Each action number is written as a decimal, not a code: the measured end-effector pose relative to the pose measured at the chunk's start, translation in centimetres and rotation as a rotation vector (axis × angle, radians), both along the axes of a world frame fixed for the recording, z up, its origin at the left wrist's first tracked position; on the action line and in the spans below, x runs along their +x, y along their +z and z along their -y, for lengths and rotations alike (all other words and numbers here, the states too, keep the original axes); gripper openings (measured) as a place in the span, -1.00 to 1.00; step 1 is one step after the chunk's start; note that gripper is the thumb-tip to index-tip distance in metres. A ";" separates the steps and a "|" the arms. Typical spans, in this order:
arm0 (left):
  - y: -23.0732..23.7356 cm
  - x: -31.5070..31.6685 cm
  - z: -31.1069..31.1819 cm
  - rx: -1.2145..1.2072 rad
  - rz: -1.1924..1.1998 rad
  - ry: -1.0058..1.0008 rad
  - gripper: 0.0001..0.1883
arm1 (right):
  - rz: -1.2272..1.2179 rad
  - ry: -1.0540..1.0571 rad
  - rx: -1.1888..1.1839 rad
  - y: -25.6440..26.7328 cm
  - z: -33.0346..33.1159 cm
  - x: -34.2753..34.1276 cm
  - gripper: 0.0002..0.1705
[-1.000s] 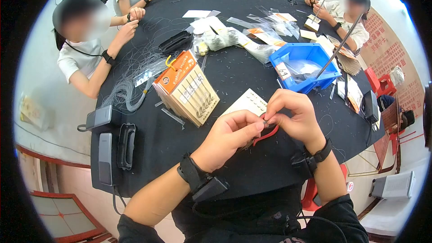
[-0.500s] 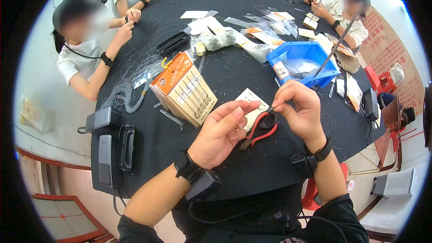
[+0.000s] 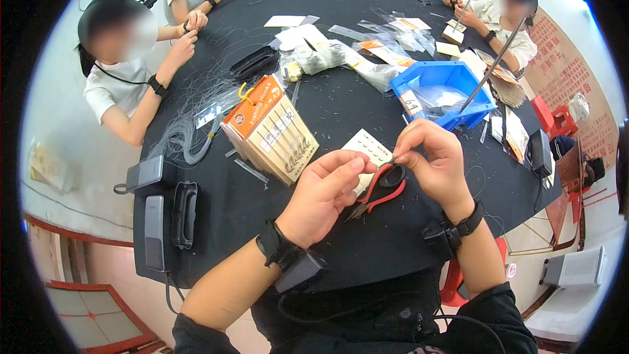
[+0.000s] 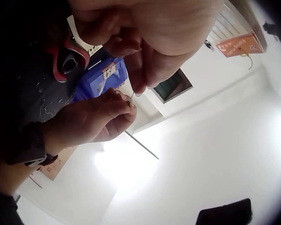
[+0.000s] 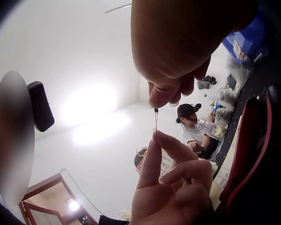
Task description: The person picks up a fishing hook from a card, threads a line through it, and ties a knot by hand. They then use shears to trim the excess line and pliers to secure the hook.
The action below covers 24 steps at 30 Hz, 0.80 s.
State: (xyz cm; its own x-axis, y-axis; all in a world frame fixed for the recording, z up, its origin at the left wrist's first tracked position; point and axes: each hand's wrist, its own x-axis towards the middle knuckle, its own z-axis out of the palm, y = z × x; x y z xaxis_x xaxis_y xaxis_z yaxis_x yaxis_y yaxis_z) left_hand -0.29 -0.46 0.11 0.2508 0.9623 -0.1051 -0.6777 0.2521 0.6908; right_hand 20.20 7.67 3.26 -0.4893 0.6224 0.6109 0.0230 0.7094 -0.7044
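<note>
My left hand (image 3: pixel 321 193) pinches the end of a thin line (image 5: pixel 156 123) between thumb and index finger. The right hand (image 3: pixel 432 157) pinches a small dark piece (image 5: pixel 156 111) from which two fine strands run to the left fingertips, taut in the right wrist view. What the dark piece is cannot be told. Below the hands, red-handled pliers (image 3: pixel 386 200) lie spread on the table, partly over a cream card with small round marks (image 3: pixel 367 146). Left of them stands a stack of fishing hook cards (image 3: pixel 272 136) with orange tops and a yellow tie.
A blue bin (image 3: pixel 409 85) of clear bags stands beyond the right hand, a thin rod leaning from it. Coiled clear line (image 3: pixel 187 134) lies left of the card stack. Power banks (image 3: pixel 154 233) sit at the left table edge. Other people work around the black table (image 3: pixel 314 242).
Both hands held the work close together over the pliers. The left hand let go and drew left with its fingers spread, then came back and pinched the line. The pliers came into view.
</note>
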 end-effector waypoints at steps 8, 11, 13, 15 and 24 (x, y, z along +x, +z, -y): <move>1.4 0.6 0.4 0.038 -0.355 0.018 -0.82 | 0.055 0.054 -0.007 -0.1 0.3 -0.5 -0.85; 1.4 0.5 0.3 0.049 -0.388 -0.020 -0.83 | 0.068 0.064 -0.004 0.2 0.5 -0.6 -0.85; 1.5 0.5 0.3 0.060 -0.387 -0.034 -0.84 | 0.077 0.067 -0.003 0.2 0.5 -0.7 -0.85; 1.7 0.5 0.3 0.073 -0.381 -0.044 -0.85 | 0.089 0.069 -0.001 0.1 0.5 -0.7 -0.85; 0.8 0.4 0.3 0.159 -0.469 -0.017 -0.87 | 0.130 0.115 -0.052 0.1 0.3 -0.6 -0.86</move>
